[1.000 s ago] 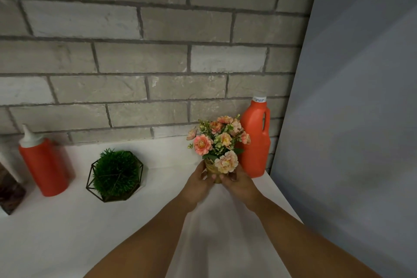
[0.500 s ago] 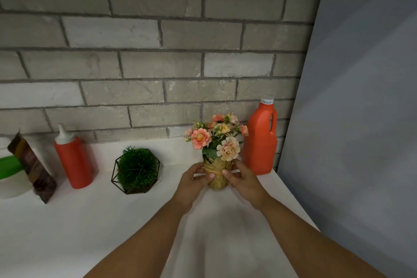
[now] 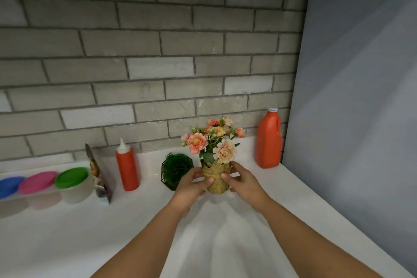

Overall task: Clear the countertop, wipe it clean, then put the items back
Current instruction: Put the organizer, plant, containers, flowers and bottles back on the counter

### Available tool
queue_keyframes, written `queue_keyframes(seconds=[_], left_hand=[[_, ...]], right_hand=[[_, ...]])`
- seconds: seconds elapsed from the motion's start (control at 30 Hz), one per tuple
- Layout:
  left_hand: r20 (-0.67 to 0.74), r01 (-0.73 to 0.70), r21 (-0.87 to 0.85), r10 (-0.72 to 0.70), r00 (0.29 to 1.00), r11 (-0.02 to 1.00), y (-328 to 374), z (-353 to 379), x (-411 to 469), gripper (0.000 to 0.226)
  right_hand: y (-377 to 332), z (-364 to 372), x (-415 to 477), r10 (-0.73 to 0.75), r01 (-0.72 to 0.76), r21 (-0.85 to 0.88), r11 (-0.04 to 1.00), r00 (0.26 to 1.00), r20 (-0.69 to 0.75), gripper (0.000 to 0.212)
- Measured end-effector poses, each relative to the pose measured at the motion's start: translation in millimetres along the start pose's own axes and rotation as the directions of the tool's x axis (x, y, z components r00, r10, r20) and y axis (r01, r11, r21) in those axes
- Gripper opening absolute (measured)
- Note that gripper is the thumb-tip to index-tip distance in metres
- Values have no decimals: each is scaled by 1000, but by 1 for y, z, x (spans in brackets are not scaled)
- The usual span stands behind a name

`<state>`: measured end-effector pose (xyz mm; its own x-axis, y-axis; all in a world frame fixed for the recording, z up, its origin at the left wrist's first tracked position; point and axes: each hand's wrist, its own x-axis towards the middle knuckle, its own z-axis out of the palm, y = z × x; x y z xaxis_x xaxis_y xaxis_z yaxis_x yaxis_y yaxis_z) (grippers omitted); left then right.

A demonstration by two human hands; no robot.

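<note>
- Now both hands meet around a small pot wrapped in tan burlap (image 3: 215,180), which stands upright over the middle of the white countertop (image 3: 101,232).
- Pink and cream artificial flowers (image 3: 212,144) with green leaves rise from its top.
- The left hand (image 3: 191,185) grips the pot's left side, thumb laid across the front.
- The right hand (image 3: 242,184) grips the right side the same way.
- Whether the base touches the surface cannot be told.
- Just left of the pot, partly behind the left hand, sits a round green moss ball in a black wire holder (image 3: 174,168).
- Further left stand a red squeeze bottle with a white nozzle (image 3: 127,167), a brown leaning packet (image 3: 99,176), and three translucent tubs (image 3: 76,189) with green, pink and blue lids.
- An orange-red plastic jug with a handle and white cap (image 3: 268,142) stands in the back right corner, by the grey brick wall (image 3: 158,74) and the grey side panel (image 3: 361,97).
</note>
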<state>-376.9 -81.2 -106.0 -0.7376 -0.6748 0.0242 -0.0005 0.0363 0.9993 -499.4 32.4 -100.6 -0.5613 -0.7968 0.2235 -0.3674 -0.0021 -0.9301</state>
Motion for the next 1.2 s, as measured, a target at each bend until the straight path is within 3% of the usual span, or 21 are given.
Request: queue_keyframes(seconds=[0.27,0.7,1.03,1.2], left_hand=[[28,-62,39,61,998,997,29,-43,-65,41],[-130,-83,-10,81,988,996,51,-116,-201,38],[-237,-86,51,95,967,995,50,-247,-276,42],[-262,-100,74,116,958,992,49,-340,-308,32]], right_hand=[[-62,41,-57,-21,18,-52,999,998,-56,43],[-136,121,-138,-46,50,-41,998,994,102,53],[-190,253,-169,-104,112,-28,993,976,193,52],[-215,348,-175,-113,109,31,994,968,222,50]])
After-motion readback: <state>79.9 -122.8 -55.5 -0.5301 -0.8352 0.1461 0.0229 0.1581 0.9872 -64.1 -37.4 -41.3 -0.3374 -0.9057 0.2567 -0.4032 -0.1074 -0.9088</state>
